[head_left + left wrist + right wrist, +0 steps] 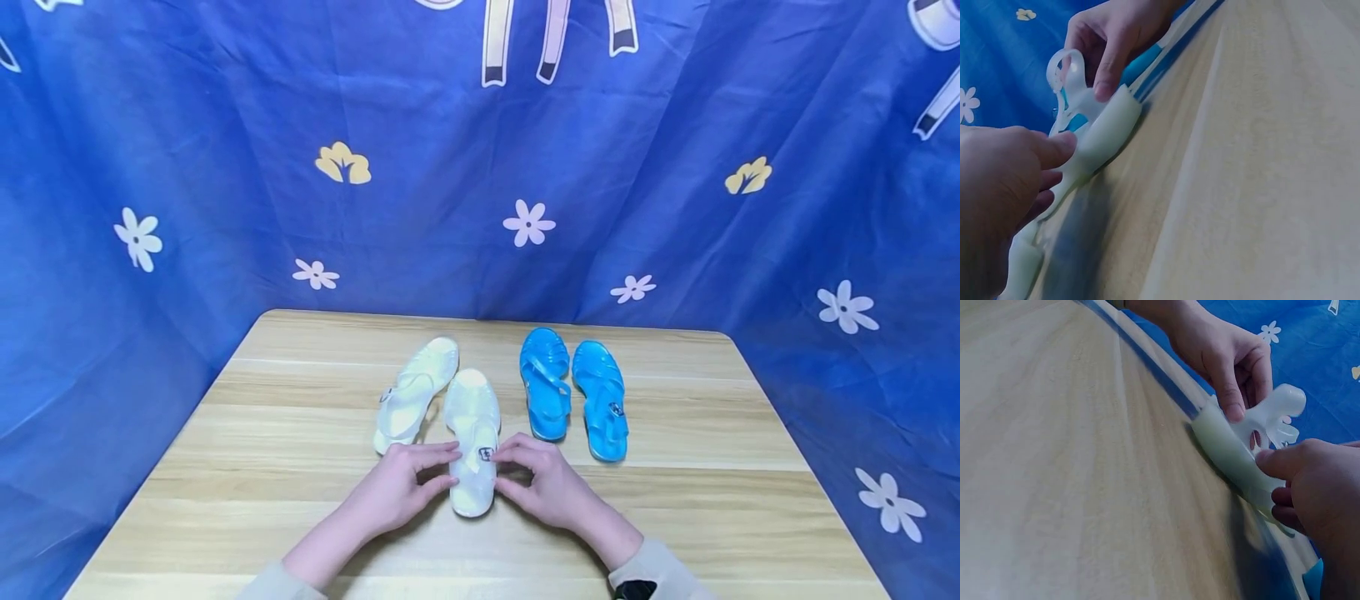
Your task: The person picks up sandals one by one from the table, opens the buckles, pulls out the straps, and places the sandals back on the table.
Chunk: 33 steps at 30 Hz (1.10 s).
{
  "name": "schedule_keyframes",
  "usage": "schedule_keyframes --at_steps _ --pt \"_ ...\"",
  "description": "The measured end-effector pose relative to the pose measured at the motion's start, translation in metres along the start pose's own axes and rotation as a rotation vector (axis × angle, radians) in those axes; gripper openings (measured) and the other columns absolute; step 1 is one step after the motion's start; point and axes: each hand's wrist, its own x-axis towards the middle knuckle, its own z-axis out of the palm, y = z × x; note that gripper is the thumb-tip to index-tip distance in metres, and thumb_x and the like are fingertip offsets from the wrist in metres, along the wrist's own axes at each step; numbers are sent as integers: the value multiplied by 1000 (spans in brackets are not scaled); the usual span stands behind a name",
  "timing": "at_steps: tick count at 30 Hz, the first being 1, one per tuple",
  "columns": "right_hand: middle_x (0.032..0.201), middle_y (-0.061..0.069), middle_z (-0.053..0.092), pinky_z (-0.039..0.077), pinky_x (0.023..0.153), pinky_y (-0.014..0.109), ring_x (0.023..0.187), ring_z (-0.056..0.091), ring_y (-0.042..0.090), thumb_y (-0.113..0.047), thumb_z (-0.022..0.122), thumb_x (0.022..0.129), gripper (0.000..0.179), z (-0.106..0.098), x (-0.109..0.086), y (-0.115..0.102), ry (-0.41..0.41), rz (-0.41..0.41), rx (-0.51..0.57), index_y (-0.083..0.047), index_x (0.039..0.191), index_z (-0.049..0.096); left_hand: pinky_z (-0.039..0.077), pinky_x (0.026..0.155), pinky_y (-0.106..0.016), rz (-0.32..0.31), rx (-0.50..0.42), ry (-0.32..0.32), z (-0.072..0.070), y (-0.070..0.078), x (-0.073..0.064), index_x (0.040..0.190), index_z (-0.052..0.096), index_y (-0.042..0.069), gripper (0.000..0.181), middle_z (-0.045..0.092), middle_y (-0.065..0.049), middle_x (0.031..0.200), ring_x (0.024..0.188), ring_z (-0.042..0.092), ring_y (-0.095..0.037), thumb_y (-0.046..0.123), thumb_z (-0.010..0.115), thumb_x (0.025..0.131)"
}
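While upright, nearest sandal toe straight ahead.

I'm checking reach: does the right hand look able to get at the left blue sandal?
Probably yes: the left blue sandal lies just beyond the right hand with nothing visible between them, though that hand touches the nearer white sandal.

There are two white sandals and two blue sandals, making four in all, three visible buckles, one table, two pale sleeves, and, printed on the blue backdrop in the head view, six white flowers and two yellow plant motifs
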Motion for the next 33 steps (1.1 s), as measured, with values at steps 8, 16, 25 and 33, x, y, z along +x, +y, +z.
schedule_keyframes --at_steps 8,16,25,33 --pt "112 2 70 60 89 29 101 71 17 -4 84 90 28 2 11 1 36 113 -32 -6 116 75 51 105 -44 -64 -13 32 3 -1 11 125 75 2 37 70 -11 133 122 68 -28 14 84 91" --pt "111 -3 68 60 89 29 99 70 16 -2 83 89 25 1 15 -2 18 153 -14 -7 112 75 51 106 -43 -66 -10 28 4 4 12 126 74 1 38 70 -12 132 123 67 -28 7 83 90" --pt "107 2 69 62 84 31 93 71 17 -1 84 87 25 -1 19 0 68 184 -77 -4 111 75 52 104 -42 -109 4 89 13 5 25 129 71 -3 40 70 -16 132 123 67 -32 1 82 90" --pt "108 6 71 61 85 30 95 71 17 1 82 89 27 10 35 1 172 297 -205 -1 115 75 61 90 -40 -253 88 243 24 2 41 126 73 -5 38 76 -18 114 104 75 -30 2 83 90"
